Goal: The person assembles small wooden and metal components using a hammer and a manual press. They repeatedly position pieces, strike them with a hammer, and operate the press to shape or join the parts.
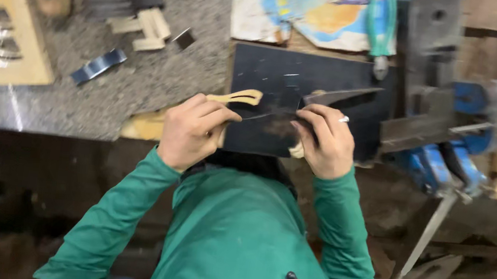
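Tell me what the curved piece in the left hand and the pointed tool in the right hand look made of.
The curved piece looks like pale, unfinished wood: matt tan, thin and flat, with a cut-out slot. The pointed tool looks like bare metal, probably steel: dull grey with a faint sheen along its tapering blade. Motion blur leaves both uncertain.

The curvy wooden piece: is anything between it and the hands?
Nothing visible. The left hand already pinches the pale, curved wooden cut-out in its grip, while the right hand presses a thin grey metal blade toward it over the black board.
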